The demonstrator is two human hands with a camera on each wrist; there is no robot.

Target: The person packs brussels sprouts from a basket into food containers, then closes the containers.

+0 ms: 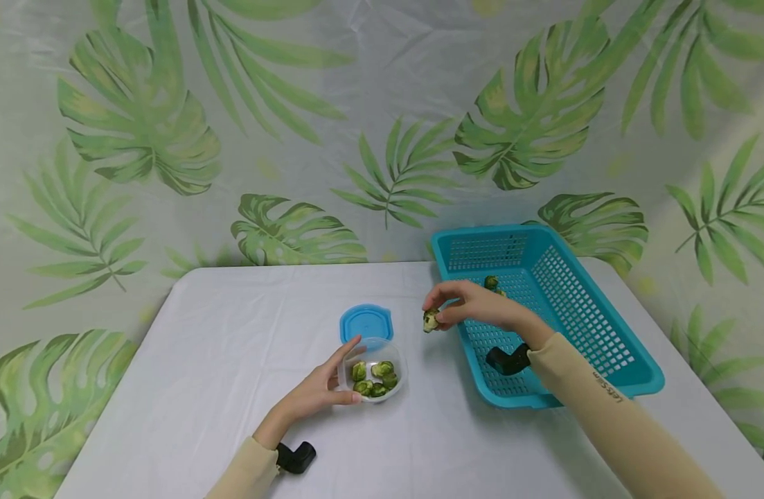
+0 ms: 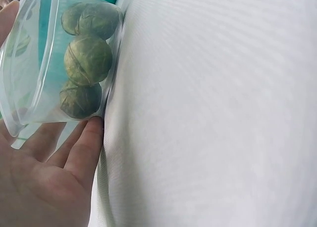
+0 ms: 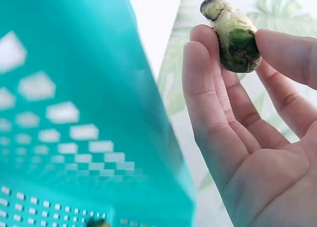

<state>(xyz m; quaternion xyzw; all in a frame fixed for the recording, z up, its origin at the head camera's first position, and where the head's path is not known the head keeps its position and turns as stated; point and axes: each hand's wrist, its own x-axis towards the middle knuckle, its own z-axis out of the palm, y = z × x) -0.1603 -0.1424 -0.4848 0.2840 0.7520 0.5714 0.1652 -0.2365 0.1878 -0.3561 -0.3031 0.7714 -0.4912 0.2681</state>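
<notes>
Between the thumb and fingertips of my right hand [image 1: 478,303] is a Brussels sprout [image 3: 240,41], pinched just beside the basket's left wall. Its pale stem end and some dark, browned leaves show in the right wrist view. My left hand [image 1: 316,391] holds a small clear plastic container [image 1: 402,374] on the table, thumb on the near side and fingers around the left and far side. Several green Brussels sprouts [image 2: 88,59] lie on the container's bottom. A blue lid [image 1: 366,323] lies flat right behind the container.
A turquoise perforated basket [image 1: 596,320] stands at the right of the table, under my right forearm. A few sprouts [image 1: 490,282] lie inside it, partly hidden by my right hand. White cloth [image 1: 244,326] covers the table; a leaf-patterned curtain [image 1: 394,152] hangs behind.
</notes>
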